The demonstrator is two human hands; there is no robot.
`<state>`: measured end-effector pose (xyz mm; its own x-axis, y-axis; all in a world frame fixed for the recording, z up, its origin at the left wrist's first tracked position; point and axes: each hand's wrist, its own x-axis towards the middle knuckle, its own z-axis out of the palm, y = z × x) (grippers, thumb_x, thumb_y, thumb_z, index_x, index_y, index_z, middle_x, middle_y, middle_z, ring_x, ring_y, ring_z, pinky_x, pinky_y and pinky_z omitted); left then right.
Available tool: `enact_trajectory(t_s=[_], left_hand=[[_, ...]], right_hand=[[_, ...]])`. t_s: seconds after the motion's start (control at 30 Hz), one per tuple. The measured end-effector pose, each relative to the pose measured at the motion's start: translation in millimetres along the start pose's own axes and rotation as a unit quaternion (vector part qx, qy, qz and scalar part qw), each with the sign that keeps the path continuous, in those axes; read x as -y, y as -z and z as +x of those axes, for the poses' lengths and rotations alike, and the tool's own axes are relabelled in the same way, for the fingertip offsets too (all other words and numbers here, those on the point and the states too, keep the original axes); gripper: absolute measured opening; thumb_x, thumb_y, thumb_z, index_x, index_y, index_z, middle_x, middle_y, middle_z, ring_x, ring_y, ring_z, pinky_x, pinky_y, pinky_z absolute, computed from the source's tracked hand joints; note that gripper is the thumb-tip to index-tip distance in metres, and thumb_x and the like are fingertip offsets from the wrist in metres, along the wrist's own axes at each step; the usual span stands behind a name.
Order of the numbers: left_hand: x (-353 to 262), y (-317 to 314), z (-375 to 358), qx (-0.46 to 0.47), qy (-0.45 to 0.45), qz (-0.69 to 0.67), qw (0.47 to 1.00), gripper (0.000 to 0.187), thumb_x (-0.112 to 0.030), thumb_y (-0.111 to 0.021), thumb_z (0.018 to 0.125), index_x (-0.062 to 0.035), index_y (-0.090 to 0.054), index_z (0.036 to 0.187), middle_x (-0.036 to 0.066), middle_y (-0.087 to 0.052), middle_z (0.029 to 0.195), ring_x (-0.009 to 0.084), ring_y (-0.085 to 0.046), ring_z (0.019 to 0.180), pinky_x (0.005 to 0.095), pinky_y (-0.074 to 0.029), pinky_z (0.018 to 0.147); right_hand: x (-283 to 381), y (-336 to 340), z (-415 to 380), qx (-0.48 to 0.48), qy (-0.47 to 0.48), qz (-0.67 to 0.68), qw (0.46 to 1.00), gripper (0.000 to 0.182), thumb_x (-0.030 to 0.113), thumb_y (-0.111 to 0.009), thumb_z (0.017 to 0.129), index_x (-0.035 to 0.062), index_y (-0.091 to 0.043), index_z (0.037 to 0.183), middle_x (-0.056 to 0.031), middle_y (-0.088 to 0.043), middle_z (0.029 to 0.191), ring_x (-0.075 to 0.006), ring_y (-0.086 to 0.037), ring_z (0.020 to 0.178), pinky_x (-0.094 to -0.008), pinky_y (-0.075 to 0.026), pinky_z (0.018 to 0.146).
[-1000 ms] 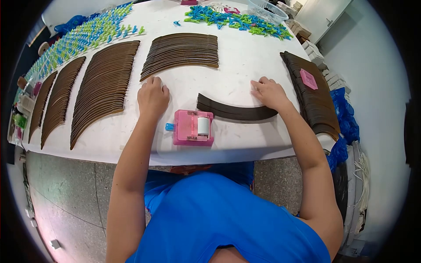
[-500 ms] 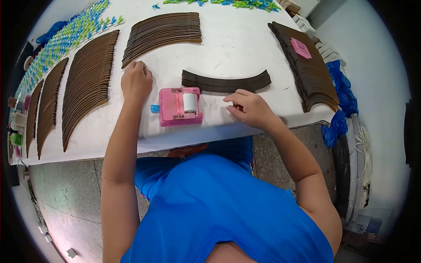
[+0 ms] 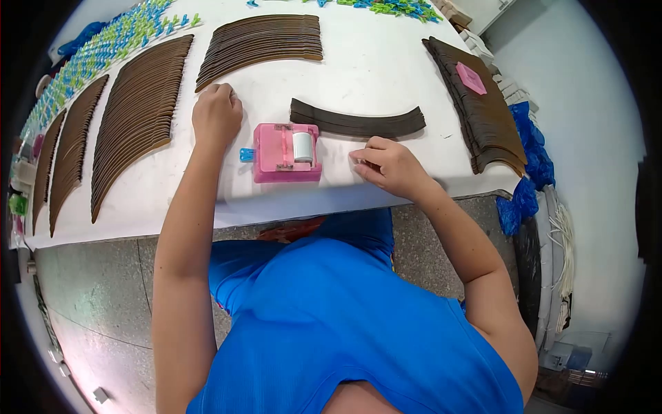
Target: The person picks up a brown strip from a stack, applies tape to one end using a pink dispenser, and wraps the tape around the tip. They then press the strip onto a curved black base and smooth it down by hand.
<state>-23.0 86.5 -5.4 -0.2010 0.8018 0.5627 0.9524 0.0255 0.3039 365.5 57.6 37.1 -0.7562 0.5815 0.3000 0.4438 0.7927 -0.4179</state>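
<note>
My left hand is closed, knuckles up, on the table just below the lower left corner of a fan of brown curved strips. What its fingers hold, if anything, is hidden. My right hand hovers low over the table, fingers curled and thumb close to the index finger; anything pinched there is too small to name. Between my hands sits a pink tape dispenser with a white roll and a blue clip at its left side. Behind it lies a short curved stack of dark brown strips.
More fanned brown strips cover the table's left. At the right is a thick brown stack with a pink piece on top. Green and blue clips line the far left. Blue plastic bags hang by the right edge.
The view has shifted slightly, so the table and its things appear higher. Both hands keep nearly the same pose and place; nothing was visibly taken or let go.
</note>
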Motion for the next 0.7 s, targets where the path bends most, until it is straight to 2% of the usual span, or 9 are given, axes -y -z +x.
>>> enact_trajectory(t_s=[0.2, 0.27, 0.3, 0.37, 0.4, 0.47, 0.57, 0.63, 0.7], left_hand=[[1.5, -0.5, 0.5, -0.002, -0.006, 0.001, 1.0, 0.017, -0.017, -0.065, 0.093, -0.0035, -0.073, 0.096, 0.014, -0.072, 0.101, 0.0358, -0.069, 0.096, 0.0481, -0.056, 0.086], [2.2, -0.5, 0.7, -0.001, -0.004, 0.002, 1.0, 0.017, -0.018, -0.065, 0.094, -0.0035, -0.074, 0.096, 0.014, -0.072, 0.101, 0.0357, -0.069, 0.097, 0.0481, -0.056, 0.086], [2.8, -0.8, 0.9, 0.001, -0.003, 0.0, 1.0, 0.017, -0.018, -0.064, 0.094, -0.0036, -0.074, 0.096, 0.014, -0.072, 0.101, 0.0356, -0.069, 0.097, 0.0481, -0.056, 0.086], [3.3, -1.6, 1.1, 0.003, -0.002, -0.004, 1.0, 0.017, -0.018, -0.064, 0.094, -0.0037, -0.074, 0.097, 0.014, -0.072, 0.102, 0.0355, -0.069, 0.098, 0.0481, -0.056, 0.086], [4.1, -1.8, 1.2, -0.002, -0.007, -0.003, 1.0, 0.017, -0.018, -0.064, 0.094, -0.0038, -0.074, 0.097, 0.013, -0.072, 0.101, 0.0354, -0.069, 0.098, 0.0481, -0.056, 0.087], [5.3, -2.6, 1.0, -0.006, -0.011, -0.003, 1.0, 0.017, -0.018, -0.064, 0.094, -0.004, -0.074, 0.096, 0.013, -0.072, 0.101, 0.0352, -0.069, 0.099, 0.048, -0.056, 0.087], [3.5, -0.8, 1.5, -0.001, 0.001, -0.024, 1.0, 0.017, -0.018, -0.064, 0.094, -0.004, -0.074, 0.096, 0.013, -0.072, 0.102, 0.0352, -0.069, 0.099, 0.0479, -0.056, 0.087], [3.7, -0.1, 1.6, 0.01, 0.006, -0.023, 1.0, 0.016, -0.018, -0.064, 0.094, -0.0039, -0.073, 0.096, 0.013, -0.072, 0.102, 0.0354, -0.069, 0.098, 0.0479, -0.056, 0.087], [2.5, 1.3, 2.4, 0.013, 0.008, -0.018, 1.0, 0.016, -0.017, -0.065, 0.094, -0.0039, -0.073, 0.096, 0.013, -0.072, 0.102, 0.0356, -0.07, 0.098, 0.0479, -0.056, 0.087]], right_hand=[[2.6, -0.3, -0.7, 0.007, -0.004, -0.005, 1.0, 0.019, 0.015, -0.078, 0.094, 0.0038, -0.078, 0.109, -0.0109, -0.065, 0.089, -0.0268, -0.067, 0.078, -0.0372, -0.056, 0.07], [7.3, -1.1, 1.0, 0.018, -0.077, 0.036, 0.996, 0.018, 0.015, -0.079, 0.092, 0.0031, -0.073, 0.105, -0.0075, -0.064, 0.088, -0.021, -0.065, 0.077, -0.0343, -0.055, 0.07], [6.3, -0.1, 1.8, 0.019, -0.077, 0.035, 0.996, 0.018, 0.015, -0.079, 0.092, 0.0031, -0.073, 0.105, -0.0075, -0.064, 0.088, -0.021, -0.065, 0.077, -0.0343, -0.055, 0.07], [0.6, 5.4, 4.5, 0.046, -0.155, 0.127, 0.979, 0.019, 0.014, -0.08, 0.092, 0.004, -0.065, 0.1, -0.0026, -0.061, 0.088, -0.0132, -0.06, 0.078, -0.0297, -0.052, 0.07], [-0.6, 8.5, 3.8, 0.047, -0.155, 0.125, 0.979, 0.019, 0.014, -0.08, 0.092, 0.004, -0.065, 0.1, -0.0026, -0.061, 0.088, -0.0132, -0.06, 0.078, -0.0297, -0.052, 0.07], [-3.2, 17.6, 0.4, 0.044, -0.242, 0.2, 0.948, 0.023, 0.015, -0.081, 0.089, 0.003, -0.063, 0.096, -0.0016, -0.06, 0.082, -0.0115, -0.056, 0.074, -0.029, -0.05, 0.069], [1.8, 40.4, -15.6, 0.01, -0.323, 0.237, 0.916, 0.023, 0.013, -0.081, 0.088, 0.0039, -0.062, 0.094, -0.0001, -0.058, 0.082, -0.0097, -0.055, 0.075, -0.0282, -0.05, 0.069], [-0.1, 45.1, -28.7, 0.018, -0.346, 0.208, 0.914, 0.023, 0.013, -0.082, 0.088, 0.0029, -0.064, 0.1, -0.0022, -0.061, 0.083, -0.0113, -0.056, 0.076, -0.0285, -0.051, 0.069], [8.0, 43.1, -40.5, 0.0, -0.269, 0.057, 0.961, 0.031, 0.018, -0.078, 0.093, 0.0013, -0.068, 0.117, -0.0068, -0.071, 0.101, -0.0168, -0.065, 0.089, -0.0328, -0.055, 0.083]])
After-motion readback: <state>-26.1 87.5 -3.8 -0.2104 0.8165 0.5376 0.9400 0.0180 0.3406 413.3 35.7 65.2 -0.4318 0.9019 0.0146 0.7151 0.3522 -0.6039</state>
